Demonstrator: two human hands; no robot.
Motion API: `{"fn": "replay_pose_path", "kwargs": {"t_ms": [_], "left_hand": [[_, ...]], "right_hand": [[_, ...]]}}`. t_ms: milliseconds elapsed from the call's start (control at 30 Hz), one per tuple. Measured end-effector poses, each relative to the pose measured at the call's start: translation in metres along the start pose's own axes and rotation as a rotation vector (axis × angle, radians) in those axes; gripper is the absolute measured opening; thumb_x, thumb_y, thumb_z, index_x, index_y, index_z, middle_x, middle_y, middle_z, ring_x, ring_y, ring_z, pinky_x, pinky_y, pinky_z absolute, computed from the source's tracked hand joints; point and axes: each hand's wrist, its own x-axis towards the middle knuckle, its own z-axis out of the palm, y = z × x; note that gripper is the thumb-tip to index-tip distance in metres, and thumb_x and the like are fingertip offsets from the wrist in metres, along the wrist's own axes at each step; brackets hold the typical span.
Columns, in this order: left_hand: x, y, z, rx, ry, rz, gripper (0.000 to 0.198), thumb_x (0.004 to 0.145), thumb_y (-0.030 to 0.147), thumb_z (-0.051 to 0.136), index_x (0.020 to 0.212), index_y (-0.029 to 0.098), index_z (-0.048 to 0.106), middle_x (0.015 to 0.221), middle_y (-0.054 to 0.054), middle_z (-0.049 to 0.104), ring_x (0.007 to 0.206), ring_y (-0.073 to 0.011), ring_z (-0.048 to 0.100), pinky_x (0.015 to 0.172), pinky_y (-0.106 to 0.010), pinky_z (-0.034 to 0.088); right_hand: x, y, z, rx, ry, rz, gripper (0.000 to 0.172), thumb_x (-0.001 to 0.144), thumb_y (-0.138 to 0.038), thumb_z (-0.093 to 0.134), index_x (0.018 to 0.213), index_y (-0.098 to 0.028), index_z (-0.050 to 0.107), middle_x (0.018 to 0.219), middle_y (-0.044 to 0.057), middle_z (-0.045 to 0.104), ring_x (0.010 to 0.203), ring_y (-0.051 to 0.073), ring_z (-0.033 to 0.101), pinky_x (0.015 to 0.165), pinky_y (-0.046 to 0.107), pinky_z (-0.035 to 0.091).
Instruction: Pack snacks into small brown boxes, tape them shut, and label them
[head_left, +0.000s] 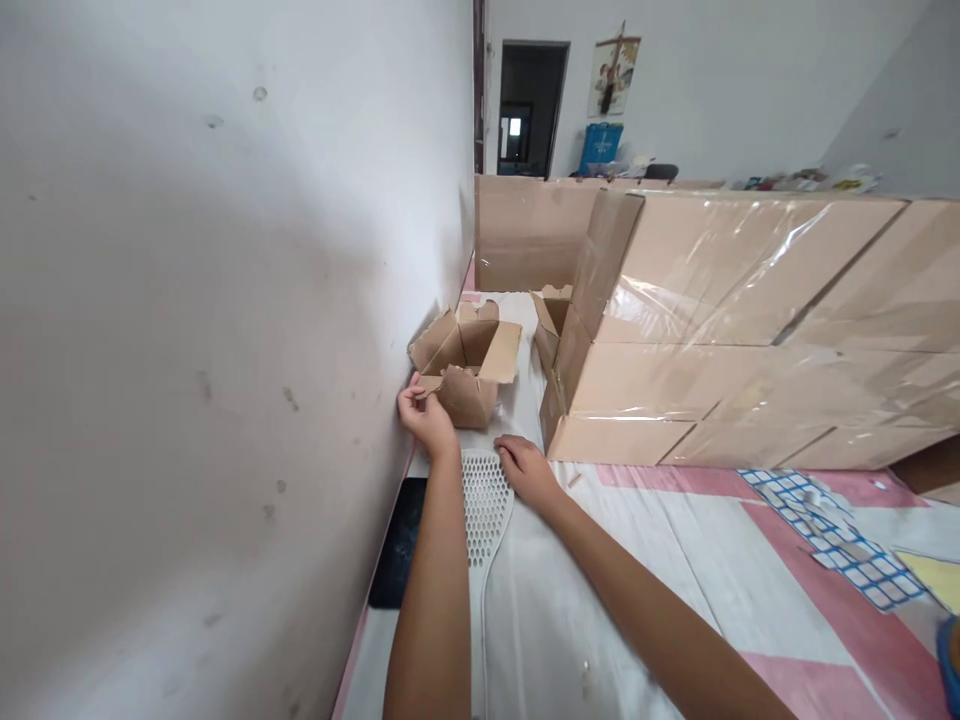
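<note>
A small open cardboard box [469,398] with raised flaps stands against the wall. My left hand [427,415] pinches the near left flap of this box. My right hand [527,470] rests beside the top right edge of a white perforated swatter [486,505], with its fingers bent together; whether anything is under them is hidden. The swatter lies on the white and pink cloth [607,590], its handle running toward me between my forearms. Left of my left forearm lies a dark flat tablet-like object [397,540].
Large taped cardboard boxes [697,270] form a stack on the right, with another open box [551,320] at its left end. The wall [225,350] borders the left side. A blue-checked sheet [840,540] lies at the right.
</note>
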Motion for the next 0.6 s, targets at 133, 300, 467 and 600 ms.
{"fn": "replay_pose_path", "kwargs": {"t_ms": [133, 300, 467, 600], "left_hand": [[-0.005, 0.005, 0.004, -0.048, 0.031, -0.001, 0.025, 0.076, 0.004, 0.044, 0.089, 0.025, 0.039, 0.126, -0.010, 0.066, 0.116, -0.0215, 0.066, 0.095, -0.038, 0.054], [-0.011, 0.011, 0.008, -0.064, 0.029, -0.003, 0.026, 0.073, 0.005, 0.048, 0.088, 0.024, 0.042, 0.128, -0.010, 0.067, 0.114, -0.0211, 0.067, 0.092, -0.037, 0.056], [-0.018, 0.020, 0.010, -0.109, 0.000, -0.047, 0.027, 0.069, 0.007, 0.052, 0.087, 0.024, 0.043, 0.131, -0.010, 0.065, 0.111, -0.0226, 0.067, 0.076, -0.033, 0.060], [-0.019, 0.031, 0.013, -0.167, 0.043, -0.041, 0.026, 0.066, 0.007, 0.050, 0.085, 0.023, 0.044, 0.136, -0.010, 0.062, 0.102, -0.0227, 0.070, 0.063, -0.030, 0.059]], "right_hand": [[0.000, -0.001, -0.002, 0.005, -0.008, -0.024, 0.027, 0.098, -0.018, 0.046, 0.106, -0.019, 0.072, 0.112, 0.011, 0.076, 0.108, 0.024, 0.069, 0.100, 0.040, 0.050], [0.000, -0.003, -0.002, 0.015, -0.027, -0.013, 0.025, 0.098, -0.017, 0.046, 0.100, -0.019, 0.071, 0.106, 0.010, 0.075, 0.105, 0.023, 0.067, 0.099, 0.037, 0.048], [-0.002, -0.005, 0.001, -0.012, -0.022, 0.010, 0.021, 0.099, -0.017, 0.049, 0.093, -0.020, 0.069, 0.097, 0.007, 0.072, 0.100, 0.021, 0.066, 0.098, 0.033, 0.047], [0.000, -0.005, -0.001, -0.028, 0.005, -0.008, 0.016, 0.097, -0.020, 0.056, 0.086, -0.021, 0.067, 0.089, 0.004, 0.071, 0.091, 0.019, 0.067, 0.090, 0.029, 0.049]]}}
